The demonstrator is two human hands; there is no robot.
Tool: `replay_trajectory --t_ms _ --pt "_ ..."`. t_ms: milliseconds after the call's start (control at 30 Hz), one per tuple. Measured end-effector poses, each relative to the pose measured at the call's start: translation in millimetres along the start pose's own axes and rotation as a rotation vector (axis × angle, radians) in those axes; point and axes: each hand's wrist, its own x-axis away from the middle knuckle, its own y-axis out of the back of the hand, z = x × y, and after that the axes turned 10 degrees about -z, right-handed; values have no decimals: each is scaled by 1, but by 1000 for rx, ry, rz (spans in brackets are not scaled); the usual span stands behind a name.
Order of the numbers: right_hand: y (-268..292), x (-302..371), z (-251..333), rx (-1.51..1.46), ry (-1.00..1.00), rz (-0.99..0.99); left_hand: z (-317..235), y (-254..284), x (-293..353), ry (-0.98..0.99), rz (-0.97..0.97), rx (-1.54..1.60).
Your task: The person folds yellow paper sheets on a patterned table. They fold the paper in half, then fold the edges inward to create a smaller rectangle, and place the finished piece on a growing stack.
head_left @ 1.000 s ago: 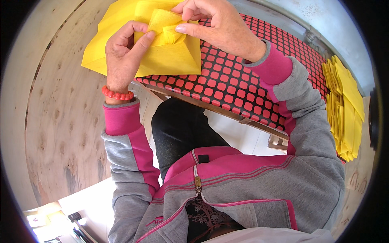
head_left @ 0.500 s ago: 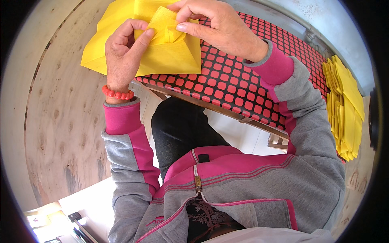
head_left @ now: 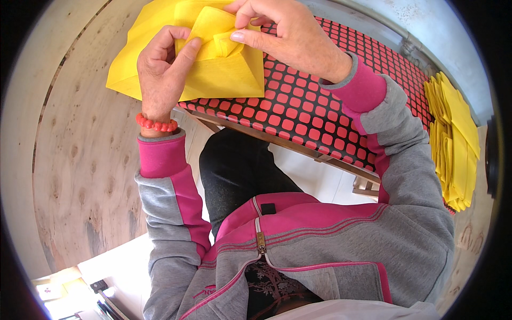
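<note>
A yellow cloth bag (head_left: pixel 226 80), which looks like non-woven fabric, lies at the far left end of a bench. My left hand (head_left: pixel 166 61) pinches the left side of a raised flap on the bag between thumb and fingers. On the flap's right side, my right hand (head_left: pixel 280 34) has its thumb and forefinger closed on the fabric. Between the hands the flap (head_left: pixel 210 26) is bunched, and a small folded yellow piece (head_left: pixel 226 45) sticks up from it. The bag's far edge runs up to the top of the picture.
The bench is covered with a black cloth with pink squares (head_left: pixel 314 114). A stack of folded yellow bags (head_left: pixel 453 138) lies at its right end. A wooden board (head_left: pixel 90 149) is on the left, and a pale wall (head_left: pixel 426 21) with a pipe runs behind.
The flap between my hands has shifted and curled, its top edge now rounder, and the small folded piece shows more clearly. Both hands stay nearly in place.
</note>
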Motion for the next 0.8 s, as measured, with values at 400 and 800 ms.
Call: replay_trajectory --t_ms 400,800 --pt "-4 -1 -13 -29 141 15 -2 0 0 -79 6 18" --pt "-5 -2 -9 -11 74 5 -5 6 1 -91 132 -41"
